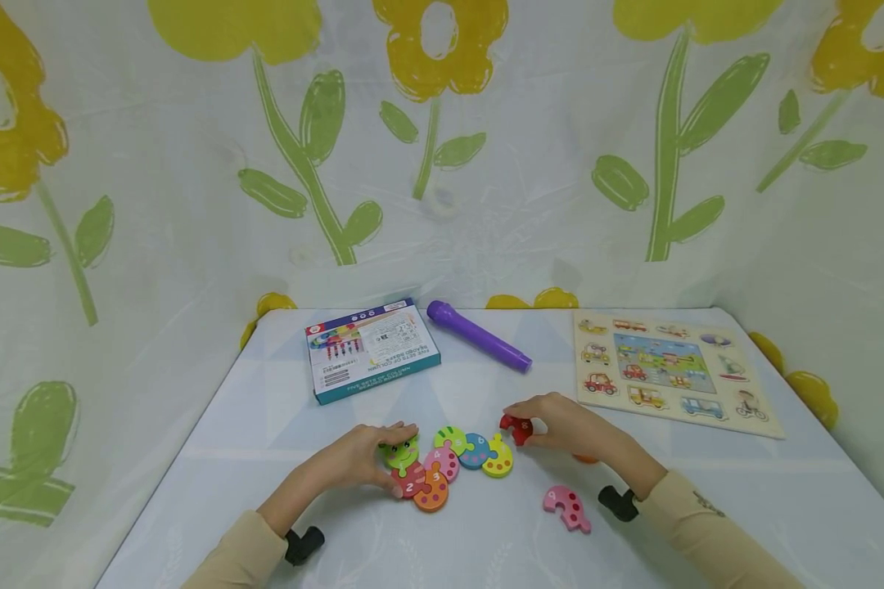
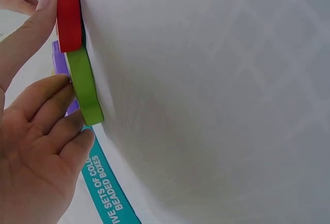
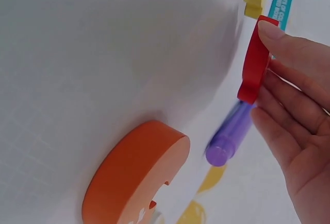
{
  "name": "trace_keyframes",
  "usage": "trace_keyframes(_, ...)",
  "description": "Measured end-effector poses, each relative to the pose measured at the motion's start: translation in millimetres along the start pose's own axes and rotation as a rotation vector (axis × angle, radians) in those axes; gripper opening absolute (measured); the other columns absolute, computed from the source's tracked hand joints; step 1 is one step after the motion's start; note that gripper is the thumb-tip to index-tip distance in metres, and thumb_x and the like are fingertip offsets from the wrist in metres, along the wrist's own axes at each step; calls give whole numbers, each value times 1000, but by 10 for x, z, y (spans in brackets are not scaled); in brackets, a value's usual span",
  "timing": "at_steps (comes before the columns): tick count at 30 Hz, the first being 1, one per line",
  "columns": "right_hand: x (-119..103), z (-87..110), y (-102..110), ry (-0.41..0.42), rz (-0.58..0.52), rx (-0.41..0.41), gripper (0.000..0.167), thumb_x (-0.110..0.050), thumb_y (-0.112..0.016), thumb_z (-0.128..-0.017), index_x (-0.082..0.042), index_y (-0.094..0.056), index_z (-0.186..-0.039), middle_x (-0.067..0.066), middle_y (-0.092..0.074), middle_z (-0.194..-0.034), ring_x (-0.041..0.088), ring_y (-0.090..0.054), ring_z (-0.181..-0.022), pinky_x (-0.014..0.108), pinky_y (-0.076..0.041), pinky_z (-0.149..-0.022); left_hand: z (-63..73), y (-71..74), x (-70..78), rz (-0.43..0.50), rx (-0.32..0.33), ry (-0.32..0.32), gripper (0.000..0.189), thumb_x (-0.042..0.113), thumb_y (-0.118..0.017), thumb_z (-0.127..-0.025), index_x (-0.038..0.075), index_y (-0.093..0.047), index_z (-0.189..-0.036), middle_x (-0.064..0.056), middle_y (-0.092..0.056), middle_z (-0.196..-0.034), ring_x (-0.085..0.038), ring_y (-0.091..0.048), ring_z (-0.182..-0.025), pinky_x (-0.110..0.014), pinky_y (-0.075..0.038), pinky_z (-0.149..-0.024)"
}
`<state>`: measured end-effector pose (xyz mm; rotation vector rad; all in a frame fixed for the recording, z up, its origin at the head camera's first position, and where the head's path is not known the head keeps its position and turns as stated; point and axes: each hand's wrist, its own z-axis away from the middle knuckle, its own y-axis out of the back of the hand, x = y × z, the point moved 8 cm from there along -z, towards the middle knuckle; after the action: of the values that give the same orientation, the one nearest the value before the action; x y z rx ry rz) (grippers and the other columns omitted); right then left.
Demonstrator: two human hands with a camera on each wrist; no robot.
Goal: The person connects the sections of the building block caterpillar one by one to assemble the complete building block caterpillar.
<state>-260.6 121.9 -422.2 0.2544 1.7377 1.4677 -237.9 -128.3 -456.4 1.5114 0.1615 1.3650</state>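
Observation:
A chain of joined caterpillar puzzle pieces lies on the table, from a green smiling head at the left to a yellow piece at the right. My left hand holds its left end, thumb on the red piece marked 2 and fingers along the green head. Between thumb and fingers, my right hand pinches a red puzzle piece, just right of the yellow piece and apart from it. Below lies a loose pink piece; an orange one is mostly hidden under the right wrist in the head view.
At the back left lies a flat toy box, with a purple stick with a rounded head to its right. A wooden vehicle puzzle board occupies the back right. Flower-patterned cloth hangs behind the table.

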Motion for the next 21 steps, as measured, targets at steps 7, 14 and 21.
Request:
trace_keyframes(7,-33,-40,-30,1,-1,-37,48,-7,-77,-82,-1,-62,-127,9,-65,-124,25,-61,-112,34,-54,-89,-12,1,8,-3,-7,1,83,32,-85,-72,14,-48,-143,-6,-43,-148,-26,-34,-139,-47,-35,-109)
trace_keyframes(14,-80,-59,-50,20,-20,-78,48,-7,-76,-83,-3,-62,-128,6,-64,-126,23,-60,-116,33,-52,-92,-14,8,14,0,-14,-11,83,31,-85,-71,14,-48,-143,-4,-43,-148,-25,-34,-139,-48,-34,-109)
trace_keyframes(21,-110,-68,-74,25,-29,-115,48,-6,-76,-83,-5,-62,-129,2,-64,-126,19,-59,-117,30,-51,-94,-23,9,-9,6,-35,-8,83,31,-85,-71,16,-48,-143,-1,-42,-149,-24,-33,-140,-48,-32,-110)
